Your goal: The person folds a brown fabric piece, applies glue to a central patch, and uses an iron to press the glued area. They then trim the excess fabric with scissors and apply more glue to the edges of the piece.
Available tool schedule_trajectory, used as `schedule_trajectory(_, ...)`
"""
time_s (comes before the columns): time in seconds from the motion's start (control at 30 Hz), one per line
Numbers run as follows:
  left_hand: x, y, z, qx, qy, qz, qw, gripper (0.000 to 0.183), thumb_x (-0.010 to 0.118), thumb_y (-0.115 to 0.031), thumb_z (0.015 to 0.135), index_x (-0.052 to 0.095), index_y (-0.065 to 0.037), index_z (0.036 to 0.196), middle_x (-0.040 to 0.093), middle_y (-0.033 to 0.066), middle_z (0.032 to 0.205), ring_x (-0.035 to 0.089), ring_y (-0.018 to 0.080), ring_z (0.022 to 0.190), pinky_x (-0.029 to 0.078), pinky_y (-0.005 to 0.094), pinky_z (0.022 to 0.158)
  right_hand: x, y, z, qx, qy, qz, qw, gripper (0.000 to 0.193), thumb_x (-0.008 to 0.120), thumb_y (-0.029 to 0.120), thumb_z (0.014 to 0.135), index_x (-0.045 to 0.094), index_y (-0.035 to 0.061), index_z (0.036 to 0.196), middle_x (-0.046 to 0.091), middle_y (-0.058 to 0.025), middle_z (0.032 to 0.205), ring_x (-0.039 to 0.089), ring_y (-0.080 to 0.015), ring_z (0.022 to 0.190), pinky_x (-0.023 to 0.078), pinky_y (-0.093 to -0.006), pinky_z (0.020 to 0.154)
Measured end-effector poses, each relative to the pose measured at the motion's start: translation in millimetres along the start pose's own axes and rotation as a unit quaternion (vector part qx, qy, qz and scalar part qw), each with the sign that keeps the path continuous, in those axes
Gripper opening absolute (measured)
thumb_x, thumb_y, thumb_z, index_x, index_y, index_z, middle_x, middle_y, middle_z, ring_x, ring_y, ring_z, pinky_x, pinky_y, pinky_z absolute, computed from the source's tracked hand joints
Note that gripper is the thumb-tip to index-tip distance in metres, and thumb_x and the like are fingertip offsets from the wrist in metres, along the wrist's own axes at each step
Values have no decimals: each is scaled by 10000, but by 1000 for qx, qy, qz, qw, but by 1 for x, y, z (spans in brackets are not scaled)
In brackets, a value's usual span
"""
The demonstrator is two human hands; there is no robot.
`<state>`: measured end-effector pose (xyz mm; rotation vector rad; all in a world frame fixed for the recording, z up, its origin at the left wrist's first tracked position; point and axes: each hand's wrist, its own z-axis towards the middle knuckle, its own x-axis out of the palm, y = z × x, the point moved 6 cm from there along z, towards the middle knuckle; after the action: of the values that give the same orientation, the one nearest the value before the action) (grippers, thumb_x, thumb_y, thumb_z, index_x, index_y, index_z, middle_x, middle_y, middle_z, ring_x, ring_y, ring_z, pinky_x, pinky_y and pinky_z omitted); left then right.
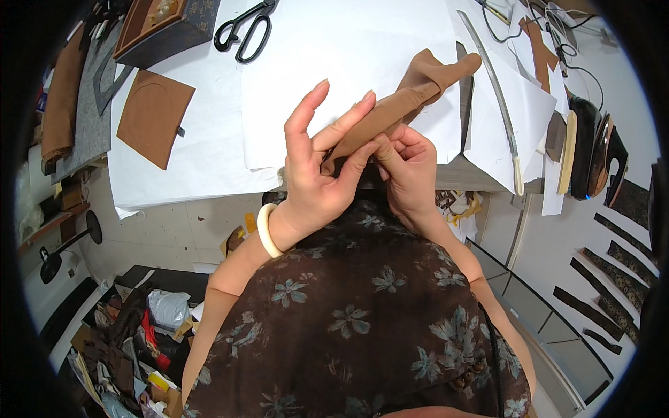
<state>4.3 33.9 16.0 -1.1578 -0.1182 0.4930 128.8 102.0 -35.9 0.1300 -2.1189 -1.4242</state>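
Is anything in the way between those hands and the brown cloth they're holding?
Nothing visible: the left hand and right hand both touch the brown cloth directly. The black scissors lie apart, farther off on the white paper.

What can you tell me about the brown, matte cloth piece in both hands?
The brown, matte cloth piece looks soft, perhaps suede-like. It is folded into a narrow, tube-like length that slants up to the right over white paper, its far end in loose folds. The left hand holds its near end; the right hand pinches its lower edge.
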Motion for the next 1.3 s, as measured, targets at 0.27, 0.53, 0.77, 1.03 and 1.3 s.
schedule_trajectory(0.27, -3, 4, -1, 9, 1, -89, 996, 716, 700, 40, 969, 296, 80, 1559, 386, 197, 1632, 585, 332, 1378, 535, 406, 1151, 1, 2, 0, 3, 6, 0, 1000, 165, 776, 151, 993, 692, 24, 930, 629, 47, 679, 469, -11, 536, 317, -180, 490)
schedule_trajectory(0.53, -1, 4, -2, -4, -7, 15, 1000, 618, 742, 47, 936, 456, 107, 1480, 277, 174, 1667, 616, 316, 1341, 567, 368, 1117, -4, -4, -1, 31, -14, 6, 999, 157, 769, 139, 996, 689, 21, 929, 626, 37, 675, 483, -24, 538, 331, -180, 493)
schedule_trajectory(0.77, -2, 3, -1, -14, -14, 13, 1000, 542, 736, 57, 936, 527, 124, 1432, 228, 161, 1673, 625, 306, 1330, 565, 359, 1119, -9, -9, -1, 16, -3, 86, 996, 159, 776, 143, 990, 675, 21, 980, 649, 26, 726, 511, -32, 580, 352, -182, 515)
schedule_trajectory(1.03, -1, -1, 1, 3, -8, 32, 999, 509, 737, 65, 933, 558, 119, 1407, 229, 164, 1667, 641, 295, 1309, 570, 347, 1105, -8, -4, 2, 11, -21, 81, 996, 170, 798, 161, 974, 681, 38, 976, 669, 25, 741, 513, -23, 584, 354, -169, 520)
schedule_trajectory(1.3, -1, 1, 1, 19, -23, 31, 999, 704, 760, 40, 923, 345, 76, 1491, 493, 179, 1561, 705, 285, 1221, 592, 335, 1039, -10, -2, 3, -7, -21, 47, 999, 156, 798, 146, 972, 687, 37, 960, 680, 32, 736, 511, -15, 576, 351, -162, 522)
